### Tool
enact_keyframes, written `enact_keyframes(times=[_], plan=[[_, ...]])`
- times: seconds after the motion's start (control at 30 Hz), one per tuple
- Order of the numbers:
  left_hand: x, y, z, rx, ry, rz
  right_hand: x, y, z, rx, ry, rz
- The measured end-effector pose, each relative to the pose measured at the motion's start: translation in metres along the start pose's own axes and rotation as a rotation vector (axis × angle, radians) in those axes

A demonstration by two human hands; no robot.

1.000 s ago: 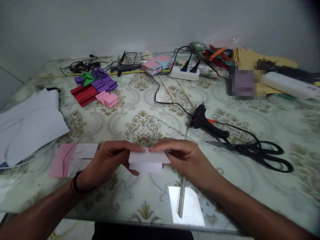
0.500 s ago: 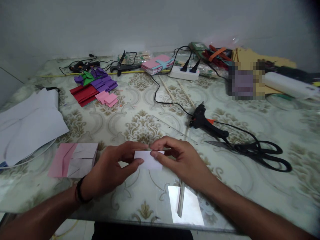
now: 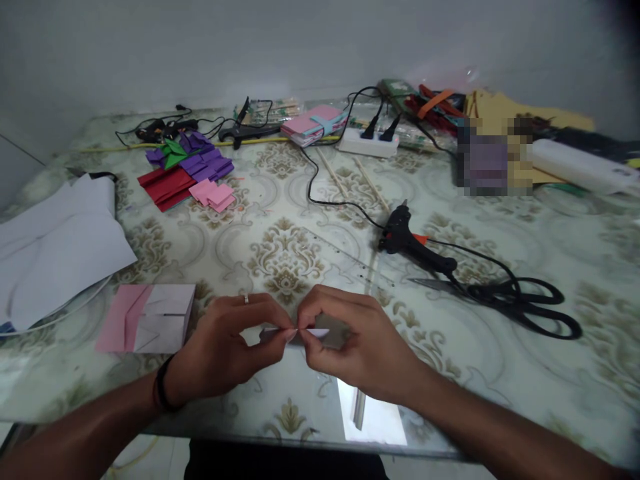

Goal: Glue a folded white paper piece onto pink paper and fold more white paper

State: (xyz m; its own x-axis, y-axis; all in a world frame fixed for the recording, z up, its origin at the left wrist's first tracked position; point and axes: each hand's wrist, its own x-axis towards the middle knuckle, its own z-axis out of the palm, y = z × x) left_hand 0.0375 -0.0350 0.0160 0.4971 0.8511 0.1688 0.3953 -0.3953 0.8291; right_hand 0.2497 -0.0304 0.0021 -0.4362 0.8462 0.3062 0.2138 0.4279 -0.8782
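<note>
A small white piece of paper (image 3: 317, 332) is pinched between both my hands, tilted so that only a thin strip shows. My left hand (image 3: 245, 337) grips it near the middle between thumb and index finger. Fingertip to fingertip with it, my right hand (image 3: 345, 333) pinches the same paper; its fingers hide part of it. Left of my left hand lies a folded pink and white paper (image 3: 163, 317). Near my right forearm, a white slip (image 3: 380, 417) with a clear stick (image 3: 359, 408) across it lies by the table's front edge.
A black glue gun (image 3: 415, 243) and black scissors (image 3: 515, 300) lie to the right. Folded coloured papers (image 3: 187, 167) sit back left, white sheets (image 3: 60, 247) at far left. A power strip (image 3: 370, 143) with cables stands at the back. A clear ruler (image 3: 345, 257) lies beyond my hands.
The white paper has tipped from face-on to nearly edge-on. My fingertips have come together at its middle, with my right hand slightly lower.
</note>
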Motion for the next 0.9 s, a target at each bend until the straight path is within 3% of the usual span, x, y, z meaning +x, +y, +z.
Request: enact_keyframes(times=[0.33, 0.67, 0.9], plan=[[0.002, -0.007, -0.024, -0.082, 0.128, -0.062, 0.009, 0.010, -0.031, 0.064, 0.056, 0.095], [0.005, -0.008, -0.007, -0.015, -0.007, 0.010, 0.000, 0.007, -0.006, -0.027, -0.060, -0.032], [0.007, -0.005, -0.020, -0.007, -0.081, -0.053, 0.002, 0.007, -0.012, -0.018, -0.076, -0.085]])
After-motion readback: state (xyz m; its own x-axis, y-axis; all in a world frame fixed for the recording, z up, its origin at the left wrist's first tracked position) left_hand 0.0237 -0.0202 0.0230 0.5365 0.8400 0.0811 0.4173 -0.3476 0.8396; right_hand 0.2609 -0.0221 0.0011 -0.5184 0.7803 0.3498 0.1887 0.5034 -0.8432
